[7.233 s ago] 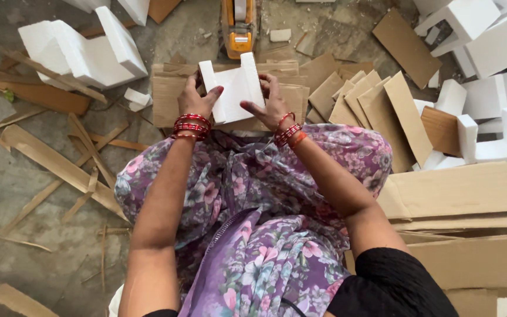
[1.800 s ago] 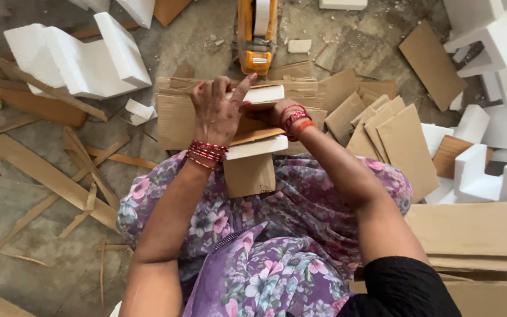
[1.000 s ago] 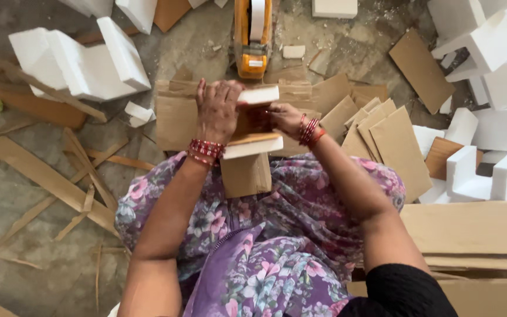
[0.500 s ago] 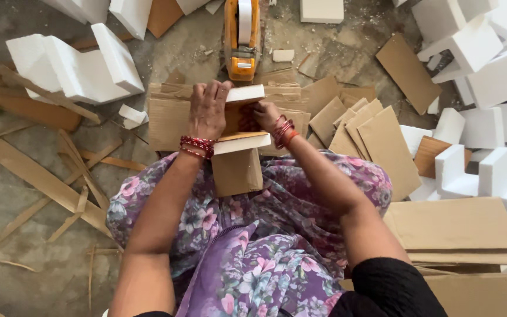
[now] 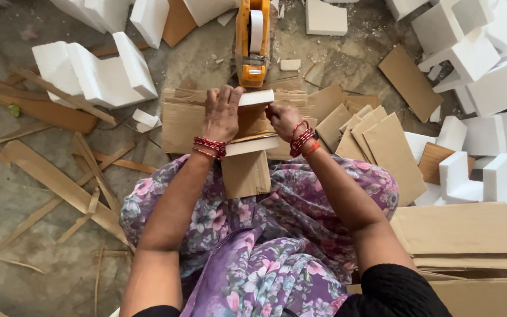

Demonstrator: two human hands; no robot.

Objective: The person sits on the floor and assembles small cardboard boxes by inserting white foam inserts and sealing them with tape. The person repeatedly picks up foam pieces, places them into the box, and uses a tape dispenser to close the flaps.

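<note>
Nearest: floral-print lap (image 5: 265, 246), seated on the floor, with a brown cardboard piece (image 5: 245, 174) hanging down from the workpiece onto the knees. Just beyond: a bundle of two white foam blocks (image 5: 253, 120) with cardboard between, held over the knees and above a flat corrugated cardboard sheet (image 5: 178, 120) on the concrete floor (image 5: 7, 194). Left hand (image 5: 222, 114) laid flat on top of the bundle, fingers (image 5: 227, 95) extended and pressing down, bangles at the wrist. Right hand (image 5: 283, 119) at the bundle's right edge, fingers curled closed against the cardboard; exact hold hidden by the knuckles. To the right: fanned cardboard panels (image 5: 382, 147) and larger stacked sheets (image 5: 462, 232). To the left: loose cardboard strips (image 5: 60, 185). Farther: orange tape dispenser (image 5: 252, 41) upright just beyond the bundle, white tape roll visible. Farthest: moulded white foam corner pieces (image 5: 98, 70) left and more foam blocks (image 5: 482, 64) right. Likely faults: foam layers sliding out of line if downward pressure from the left hand eases; cardboard flap springing open if the right-hand grip slips; foam edge crumbling under excess pressure; bundle tipping off the knees, being supported on an uneven lap.
</note>
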